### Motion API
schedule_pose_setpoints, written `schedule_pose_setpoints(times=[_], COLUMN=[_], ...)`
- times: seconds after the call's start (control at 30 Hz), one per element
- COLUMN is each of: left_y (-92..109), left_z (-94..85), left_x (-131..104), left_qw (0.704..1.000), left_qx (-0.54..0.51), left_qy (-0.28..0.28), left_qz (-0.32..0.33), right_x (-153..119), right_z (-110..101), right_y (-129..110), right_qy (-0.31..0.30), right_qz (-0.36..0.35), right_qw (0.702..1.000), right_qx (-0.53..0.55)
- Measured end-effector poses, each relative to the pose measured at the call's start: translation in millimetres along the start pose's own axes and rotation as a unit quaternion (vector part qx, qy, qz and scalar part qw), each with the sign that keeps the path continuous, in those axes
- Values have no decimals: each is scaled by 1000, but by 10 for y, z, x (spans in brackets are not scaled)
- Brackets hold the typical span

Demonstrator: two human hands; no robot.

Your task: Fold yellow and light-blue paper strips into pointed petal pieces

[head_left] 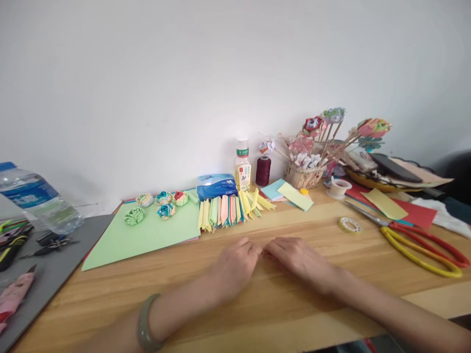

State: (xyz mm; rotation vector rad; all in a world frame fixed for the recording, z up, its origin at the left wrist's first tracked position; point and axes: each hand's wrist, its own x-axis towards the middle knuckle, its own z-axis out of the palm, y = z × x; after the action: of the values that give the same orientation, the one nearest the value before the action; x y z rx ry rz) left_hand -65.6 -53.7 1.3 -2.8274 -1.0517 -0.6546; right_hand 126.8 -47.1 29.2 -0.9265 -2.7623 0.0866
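Observation:
My left hand (237, 264) and my right hand (296, 255) meet fingertip to fingertip low over the wooden table (147, 289). Both have curled, closed fingers, and whatever they pinch is hidden behind them. A green bangle (147, 321) circles my left wrist. Just beyond the hands stands a row of folded paper strips (222, 212) in yellow, green, pink and blue. Several folded paper flowers (166, 211) rest on a light green paper sheet (154, 240) to the left.
Scissors (423, 245) and a tape roll (349, 225) lie at right, near coloured paper (386, 203). Along the wall are a tissue pack (217, 185), a bottle (243, 164), a thread spool (263, 171) and a flower basket (303, 176). A water bottle (40, 198) leans at far left.

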Motion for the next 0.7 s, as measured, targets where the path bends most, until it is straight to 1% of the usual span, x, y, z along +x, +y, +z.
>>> schedule_pose_setpoints(times=[0.1, 0.13, 0.2, 0.3, 0.37, 0.43, 0.5, 0.57, 0.6, 0.63, 0.7], left_y=[21, 30, 43, 46, 41, 35, 23, -10, -38, -73, -152], left_z=[-20, -23, -37, -91, -134, -167, -193, -230, -254, -282, -339], left_x=[16, 19, 23, 39, 56, 69, 71, 65, 63, 64, 75], left_qw=[999, 999, 996, 990, 987, 987, 987, 986, 984, 981, 971], left_qx=[-34, -27, -22, -39, -65, -98, -132, -165, -179, -190, -209], left_qy=[20, 45, 76, 114, 119, 105, 73, 28, 2, -16, -31], left_qz=[5, 2, 31, 70, 81, 78, 57, 14, -15, -46, -115], right_x=[-50, -74, -136, -258, -337, -393, -423, -439, -446, -454, -467], right_z=[-58, -73, -102, -157, -188, -198, -184, -162, -153, -148, -157], right_y=[-7, -7, -5, 6, 16, 26, 50, 106, 152, 208, 331], right_qy=[6, 8, 6, 14, 20, 23, 25, 23, 22, 23, 40], right_qz=[7, 11, 21, 39, 55, 66, 70, 87, 106, 131, 197], right_qw=[1000, 1000, 1000, 999, 996, 991, 987, 982, 978, 971, 948], right_qx=[-6, -11, -6, 34, 73, 111, 139, 165, 180, 200, 246])
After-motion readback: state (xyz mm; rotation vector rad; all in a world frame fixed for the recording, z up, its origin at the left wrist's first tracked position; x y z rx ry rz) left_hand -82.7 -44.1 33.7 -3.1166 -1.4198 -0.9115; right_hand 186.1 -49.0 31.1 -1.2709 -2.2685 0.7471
